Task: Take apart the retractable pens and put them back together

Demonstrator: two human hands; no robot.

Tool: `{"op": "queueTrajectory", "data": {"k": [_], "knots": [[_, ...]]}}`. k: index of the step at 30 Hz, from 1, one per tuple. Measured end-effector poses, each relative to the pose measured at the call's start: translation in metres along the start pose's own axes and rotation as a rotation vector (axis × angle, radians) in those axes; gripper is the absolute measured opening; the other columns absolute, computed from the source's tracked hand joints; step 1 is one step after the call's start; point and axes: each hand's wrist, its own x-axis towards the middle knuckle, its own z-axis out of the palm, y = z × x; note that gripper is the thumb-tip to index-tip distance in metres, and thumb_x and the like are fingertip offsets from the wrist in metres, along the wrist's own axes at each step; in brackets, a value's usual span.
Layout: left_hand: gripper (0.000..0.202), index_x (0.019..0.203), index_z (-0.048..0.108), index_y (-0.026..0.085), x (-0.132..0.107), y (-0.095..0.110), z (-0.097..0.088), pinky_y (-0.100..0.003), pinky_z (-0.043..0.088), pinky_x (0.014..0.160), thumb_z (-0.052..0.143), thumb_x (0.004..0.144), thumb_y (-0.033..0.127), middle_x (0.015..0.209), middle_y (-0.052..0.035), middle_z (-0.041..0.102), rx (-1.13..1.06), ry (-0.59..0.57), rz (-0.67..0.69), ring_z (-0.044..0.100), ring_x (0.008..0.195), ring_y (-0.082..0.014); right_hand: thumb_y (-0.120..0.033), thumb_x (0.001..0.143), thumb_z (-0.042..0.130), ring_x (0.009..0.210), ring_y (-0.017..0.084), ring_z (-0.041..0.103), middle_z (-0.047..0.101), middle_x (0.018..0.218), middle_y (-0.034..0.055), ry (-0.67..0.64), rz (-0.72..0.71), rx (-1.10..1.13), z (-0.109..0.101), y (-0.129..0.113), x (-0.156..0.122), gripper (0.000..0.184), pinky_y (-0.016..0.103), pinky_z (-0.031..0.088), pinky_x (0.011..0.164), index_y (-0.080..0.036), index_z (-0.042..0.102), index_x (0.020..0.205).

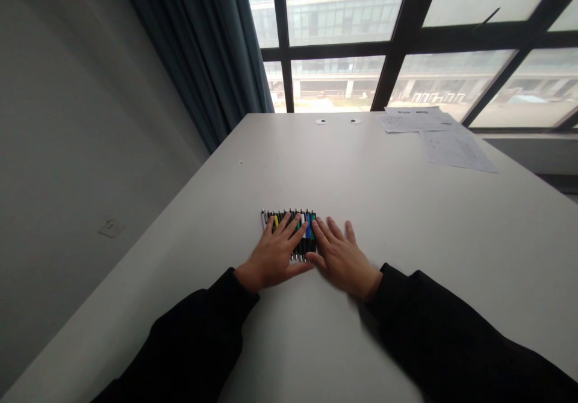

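Several pens lie side by side in a tight row on the white table, their tips and ends pointing toward and away from me. Among them I make out a blue pen, a green pen at the right end and a silver-grey pen at the left end. My left hand rests flat over the row with fingers spread, hiding much of its left and middle part. Against the right end of the row lies my right hand, fingers stretched out, fingertips at the green pen.
The white table reaches to a window at the back. Printed papers lie at its far right. Two round cable holes sit near the far edge. A dark blue curtain hangs at the left beside a wall with a socket.
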Motion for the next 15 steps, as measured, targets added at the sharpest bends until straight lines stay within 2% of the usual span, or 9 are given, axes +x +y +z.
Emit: {"op": "queueTrajectory", "data": {"k": [6, 15], "knots": [[0.079, 0.155, 0.035, 0.016, 0.0037, -0.0096, -0.0009, -0.062, 0.019, 0.121, 0.044, 0.094, 0.066, 0.162, -0.0161, 0.033, -0.002, -0.042, 0.067, 0.024, 0.152, -0.0358, -0.059, 0.102, 0.028, 0.152, 0.042, 0.018, 0.025, 0.165, 0.0154, 0.02, 0.012, 0.005, 0.001, -0.0021, 0.0011, 0.075, 0.075, 0.009, 0.115, -0.01, 0.025, 0.159], [0.079, 0.154, 0.036, 0.017, 0.0051, -0.0118, -0.0067, -0.061, 0.023, 0.121, 0.051, 0.093, 0.064, 0.161, -0.0157, 0.035, -0.009, -0.036, 0.083, 0.028, 0.151, -0.0347, -0.06, 0.102, 0.03, 0.152, 0.04, 0.021, 0.029, 0.164, 0.0174, 0.058, 0.041, 0.021, 0.0002, -0.0027, -0.0003, 0.076, 0.071, 0.011, 0.117, -0.01, 0.027, 0.159]]}}
